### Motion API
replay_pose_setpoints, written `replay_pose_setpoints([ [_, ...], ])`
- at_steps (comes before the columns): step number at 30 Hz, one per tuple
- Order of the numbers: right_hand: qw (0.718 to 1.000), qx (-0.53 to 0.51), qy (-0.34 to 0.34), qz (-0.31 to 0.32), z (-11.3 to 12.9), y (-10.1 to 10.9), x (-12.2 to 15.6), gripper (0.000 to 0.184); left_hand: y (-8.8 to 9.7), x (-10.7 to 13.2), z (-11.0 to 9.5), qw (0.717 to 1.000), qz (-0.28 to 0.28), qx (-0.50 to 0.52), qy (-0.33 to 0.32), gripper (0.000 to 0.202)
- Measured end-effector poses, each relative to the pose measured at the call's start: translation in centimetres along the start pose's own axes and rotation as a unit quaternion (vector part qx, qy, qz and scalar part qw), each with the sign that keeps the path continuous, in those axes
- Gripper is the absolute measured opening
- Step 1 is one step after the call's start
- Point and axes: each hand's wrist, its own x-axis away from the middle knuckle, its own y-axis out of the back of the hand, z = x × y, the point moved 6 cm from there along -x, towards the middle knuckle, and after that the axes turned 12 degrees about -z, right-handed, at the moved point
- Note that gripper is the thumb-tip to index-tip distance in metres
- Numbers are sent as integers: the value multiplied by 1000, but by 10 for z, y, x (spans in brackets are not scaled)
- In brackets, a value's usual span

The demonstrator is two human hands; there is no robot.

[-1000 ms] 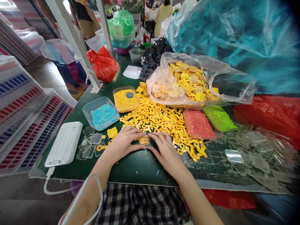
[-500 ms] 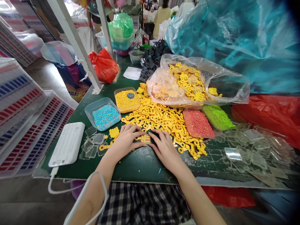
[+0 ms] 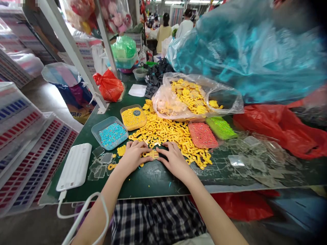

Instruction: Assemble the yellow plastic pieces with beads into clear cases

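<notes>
yellow fork-ended piece, striped slots, lies on the green worktop, left of middle, set back from the front edge, between both hands. left hand: thumb and forefinger nearly closed, one each side of the piece, pinching it. right hand: thumb and forefinger parted at the piece's right end; can't tell if they grip it or just touch.

just behind the hands: heap of loose yellow pieces, then a clear bag of more of them. blue beads and yellow beads in trays toward the left edge; red beads and green beads right of the heap. white power bank at the front left corner. clear plastic squares scattered toward the right edge.
</notes>
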Motion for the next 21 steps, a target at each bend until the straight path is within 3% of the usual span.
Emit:
replay_pose_setpoints([
  [6,998,-61,-15,-1,10,11,-12,22,1,3,-2,996,-78,-6,-37,28],
  [13,981,-165,-38,-97,11,16,-12,10,11,15,-24,974,-198,-1,-110,38],
  [15,972,-178,-48,-149,-2,37,-26,18,13,18,-23,969,-223,6,-109,49],
  [17,958,-171,-64,-220,-20,74,-53,29,14,18,-18,966,-242,12,-85,54],
  [21,927,-113,-73,-351,-39,158,-122,44,21,20,-10,961,-272,26,-45,41],
])
